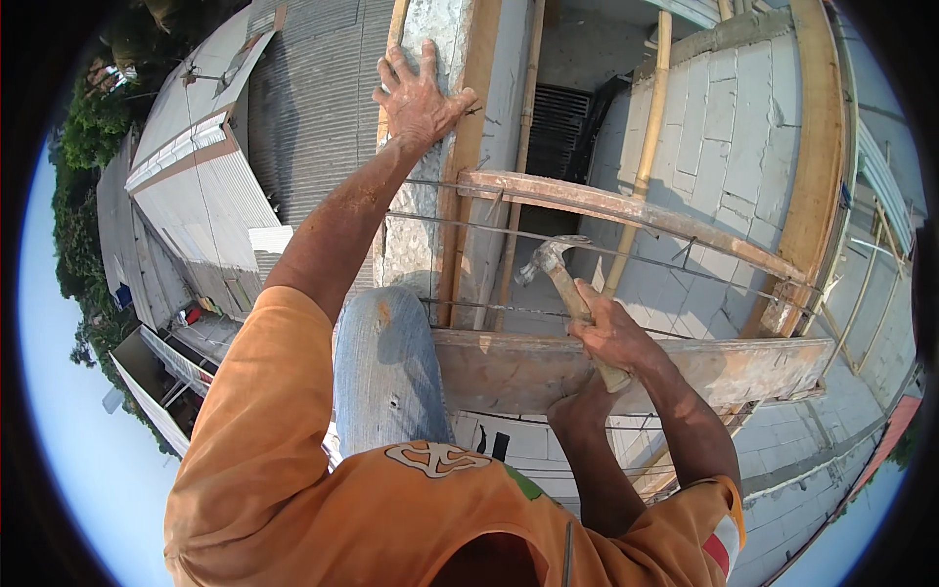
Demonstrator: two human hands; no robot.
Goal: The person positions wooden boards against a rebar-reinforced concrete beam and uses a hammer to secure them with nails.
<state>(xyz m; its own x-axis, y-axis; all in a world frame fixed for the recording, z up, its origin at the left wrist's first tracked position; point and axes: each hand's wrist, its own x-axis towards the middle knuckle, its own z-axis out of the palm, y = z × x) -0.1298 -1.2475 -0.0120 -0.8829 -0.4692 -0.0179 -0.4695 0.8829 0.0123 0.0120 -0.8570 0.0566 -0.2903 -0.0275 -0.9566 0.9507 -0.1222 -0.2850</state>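
Right hand's gripping the hammer, left hand's spread, holding nothing, on concrete left of the hammer.

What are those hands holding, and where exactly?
The right hand grips a hammer by its wooden handle, with the handle's end showing below. The left hand holds nothing; it lies spread on the concrete.

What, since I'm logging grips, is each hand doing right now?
Left hand: open and spread, resting on the pale concrete strip, holding nothing.
Right hand: closed around the handle of the hammer.
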